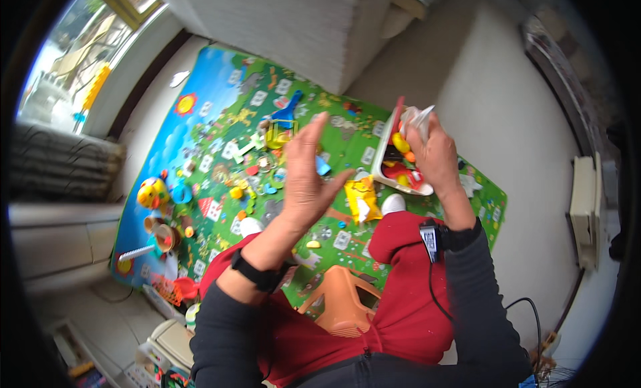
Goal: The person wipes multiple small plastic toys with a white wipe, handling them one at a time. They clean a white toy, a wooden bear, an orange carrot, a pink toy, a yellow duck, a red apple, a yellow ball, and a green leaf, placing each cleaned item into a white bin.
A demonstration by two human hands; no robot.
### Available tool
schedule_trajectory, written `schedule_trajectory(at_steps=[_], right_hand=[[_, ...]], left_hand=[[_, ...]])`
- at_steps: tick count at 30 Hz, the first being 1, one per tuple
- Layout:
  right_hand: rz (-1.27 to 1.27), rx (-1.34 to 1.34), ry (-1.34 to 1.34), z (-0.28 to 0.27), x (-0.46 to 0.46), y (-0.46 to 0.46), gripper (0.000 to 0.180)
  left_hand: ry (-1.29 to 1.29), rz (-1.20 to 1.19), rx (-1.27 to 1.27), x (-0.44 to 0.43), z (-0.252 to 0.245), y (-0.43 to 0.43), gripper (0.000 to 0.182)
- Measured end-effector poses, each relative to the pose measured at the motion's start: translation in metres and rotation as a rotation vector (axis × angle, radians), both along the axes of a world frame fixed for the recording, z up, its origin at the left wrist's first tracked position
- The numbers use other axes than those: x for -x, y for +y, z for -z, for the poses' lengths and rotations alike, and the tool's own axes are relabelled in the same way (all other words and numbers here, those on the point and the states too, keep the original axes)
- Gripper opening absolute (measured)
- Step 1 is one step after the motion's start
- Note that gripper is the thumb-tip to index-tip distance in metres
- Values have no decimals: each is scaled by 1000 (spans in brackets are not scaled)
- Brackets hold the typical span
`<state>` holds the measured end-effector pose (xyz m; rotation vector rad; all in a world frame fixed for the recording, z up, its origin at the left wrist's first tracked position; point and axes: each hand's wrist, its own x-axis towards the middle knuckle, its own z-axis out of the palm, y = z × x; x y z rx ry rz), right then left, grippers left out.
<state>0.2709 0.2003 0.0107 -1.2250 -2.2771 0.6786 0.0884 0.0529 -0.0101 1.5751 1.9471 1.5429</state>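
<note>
My left hand (311,175) is raised over the middle of a printed play mat (350,138), fingers apart and holding nothing. To the right, my right hand (434,150) grips a crumpled white tissue (419,122) above a white bin (378,163) of toys. Yellow, orange, red and black toy pieces show inside the bin. A yellow packet (361,200) with white tissue sticking out lies on the mat, left of the bin. Behind my left hand are a yellow-green toy basket (278,135), a blue toy scoop (290,110) and a blue piece (322,166).
Small toys lie scattered across the mat's left half, with a yellow duck toy (152,193) and brown toy cups (166,238) at its edge. An orange plastic stool (340,298) stands between my legs. Another crumpled tissue (469,185) lies right of the bin. A cable (533,313) trails at right.
</note>
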Motion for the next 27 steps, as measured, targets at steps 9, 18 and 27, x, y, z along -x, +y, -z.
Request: schedule_trajectory(at_steps=[9,18,27], right_hand=[[480,-28,-460,35,-56,76,46],[341,211,345,18,-47,72,44],[230,174,588,-7,-22,49,43]], left_hand=[[-12,-66,96,12,4,-4,45],[-133,-171,-2,39,-5,-6,31],[-357,-340,-12,80,-9,-32,21]])
